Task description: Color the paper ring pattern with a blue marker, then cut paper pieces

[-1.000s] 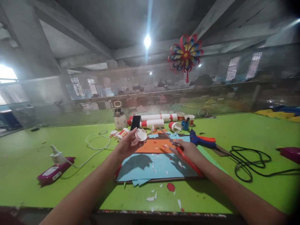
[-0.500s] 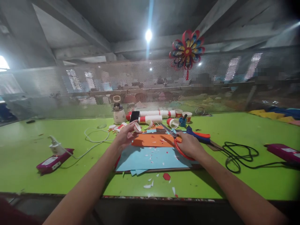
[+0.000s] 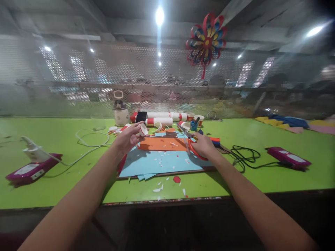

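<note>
My left hand (image 3: 128, 138) is closed around a piece of a white paper cup (image 3: 143, 130) with a red edge, its round opening turned toward the right. Scissors (image 3: 193, 147) with red-orange handles are in my right hand (image 3: 202, 144), their blades spread apart and pointing left and away. A gap separates the blades from the cup piece. Below both hands lie an orange paper strip (image 3: 154, 144) and light blue paper sheets (image 3: 146, 162), strewn with white and red scraps. A red paper hexagon (image 3: 177, 179) rests near the table's front edge.
Behind my hands are a black phone (image 3: 141, 117), stacked paper cups (image 3: 159, 121), a blue pot (image 3: 194, 125) and a beige bottle (image 3: 121, 115). Purple power strips with cables lie at left (image 3: 34, 170) and right (image 3: 288, 157). A perforated screen (image 3: 157, 76) stands behind the green table (image 3: 78, 188).
The scissor blades have spread apart. The view has shifted, so the table and both hands appear higher and farther left. The cup piece stays in my left hand.
</note>
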`<state>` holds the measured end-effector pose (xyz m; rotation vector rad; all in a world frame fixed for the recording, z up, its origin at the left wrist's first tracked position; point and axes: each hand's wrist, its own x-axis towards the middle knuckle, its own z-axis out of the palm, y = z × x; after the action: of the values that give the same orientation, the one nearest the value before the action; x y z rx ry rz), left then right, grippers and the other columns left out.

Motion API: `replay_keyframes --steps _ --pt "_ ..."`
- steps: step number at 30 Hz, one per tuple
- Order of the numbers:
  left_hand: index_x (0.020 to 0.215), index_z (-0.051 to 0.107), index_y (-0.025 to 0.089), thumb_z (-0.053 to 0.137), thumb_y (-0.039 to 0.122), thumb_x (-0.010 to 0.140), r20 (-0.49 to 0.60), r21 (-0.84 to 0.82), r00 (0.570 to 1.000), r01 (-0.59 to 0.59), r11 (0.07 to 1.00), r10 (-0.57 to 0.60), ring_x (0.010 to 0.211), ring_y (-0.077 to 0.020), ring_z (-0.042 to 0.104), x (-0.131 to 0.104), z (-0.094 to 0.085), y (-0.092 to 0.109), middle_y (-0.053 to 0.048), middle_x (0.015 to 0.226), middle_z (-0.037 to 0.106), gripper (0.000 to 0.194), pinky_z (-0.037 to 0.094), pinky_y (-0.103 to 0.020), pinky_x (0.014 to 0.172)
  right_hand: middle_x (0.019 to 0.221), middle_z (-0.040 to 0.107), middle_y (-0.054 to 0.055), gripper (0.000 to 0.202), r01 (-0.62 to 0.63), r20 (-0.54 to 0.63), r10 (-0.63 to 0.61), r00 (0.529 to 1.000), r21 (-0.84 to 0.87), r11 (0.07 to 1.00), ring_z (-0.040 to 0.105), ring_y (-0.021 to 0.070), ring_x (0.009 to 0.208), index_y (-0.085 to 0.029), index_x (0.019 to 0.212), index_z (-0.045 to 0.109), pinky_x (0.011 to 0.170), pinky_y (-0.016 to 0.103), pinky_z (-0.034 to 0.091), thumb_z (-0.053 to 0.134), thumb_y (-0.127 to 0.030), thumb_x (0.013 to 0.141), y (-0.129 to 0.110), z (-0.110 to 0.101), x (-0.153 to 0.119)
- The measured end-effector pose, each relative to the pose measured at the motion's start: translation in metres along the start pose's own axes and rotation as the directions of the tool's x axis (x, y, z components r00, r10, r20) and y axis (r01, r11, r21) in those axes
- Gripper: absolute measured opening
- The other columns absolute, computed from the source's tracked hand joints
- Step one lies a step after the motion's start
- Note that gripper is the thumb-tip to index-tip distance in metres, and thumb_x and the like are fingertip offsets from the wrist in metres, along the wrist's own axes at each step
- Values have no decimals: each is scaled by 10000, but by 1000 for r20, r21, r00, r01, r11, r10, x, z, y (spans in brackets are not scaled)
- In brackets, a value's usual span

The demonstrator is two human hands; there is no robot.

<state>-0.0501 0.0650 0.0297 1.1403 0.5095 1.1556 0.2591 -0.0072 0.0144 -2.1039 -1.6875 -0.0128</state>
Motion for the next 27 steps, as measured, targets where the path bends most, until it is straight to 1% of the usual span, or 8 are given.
replay_keyframes --steps 2,4,9,12,15,19,23,27 --pt "1212 611 88 612 134 855 23 -2 1000 12 1000 -12 762 -193 715 -2 4 1 -151 987 709 360 600 -255 642 1182 639 83 337 16 7 -17 1000 13 1000 648 213 1001 -176 1222 592 856 427 546 592 -361 941 -1 2 0" --pt "1200 614 77 608 115 844 31 -12 999 8 1000 -7 775 -195 713 -4 8 3 -153 987 704 359 607 -262 661 1169 645 80 324 28 3 -28 1000 21 999 653 204 979 -176 1210 598 840 413 553 589 -358 943 -1 -3 0" --pt "1251 585 88 604 110 846 10 -46 1000 -18 999 19 806 -205 713 -6 11 5 -143 981 693 405 617 -295 732 1189 637 82 342 9 -74 -9 997 0 1000 648 214 1001 -179 1234 586 857 425 547 585 -362 945 6 -32 6" --pt "1253 587 94 599 118 855 4 -61 1000 -11 998 11 847 -220 716 -6 10 4 -147 979 695 399 614 -302 762 1209 628 87 353 0 -93 -1 996 -20 1000 641 224 1027 -179 1248 577 877 442 538 588 -357 943 9 -41 9" --pt "1228 604 102 609 128 851 13 -74 1000 -2 997 3 873 -233 722 -5 8 4 -142 961 700 378 611 -289 750 1212 628 86 335 58 -44 -59 997 -15 998 641 220 1028 -182 1237 586 877 438 539 591 -341 943 4 -33 4" --pt "1167 624 135 636 153 836 -9 -114 998 -61 992 60 886 -221 728 -4 3 12 -94 960 710 332 612 -275 756 1205 634 85 316 152 42 -152 987 9 988 643 214 1022 -179 1216 598 872 430 543 595 -335 941 -10 -9 -17" --pt "1109 629 142 647 143 823 -62 -150 990 -132 980 124 892 -211 732 -2 -4 20 -68 909 728 286 615 -266 751 1190 639 83 335 186 100 -186 977 3 982 650 210 1000 -183 1239 584 852 420 551 594 -337 942 -17 10 -38" --pt "1107 629 123 652 147 815 -100 -167 985 -155 974 139 860 -227 744 0 -11 23 -86 872 738 294 616 -262 710 1198 635 86 348 185 127 -179 976 -41 982 641 221 1029 -180 1246 580 874 440 540 597 -343 939 -17 19 -45"
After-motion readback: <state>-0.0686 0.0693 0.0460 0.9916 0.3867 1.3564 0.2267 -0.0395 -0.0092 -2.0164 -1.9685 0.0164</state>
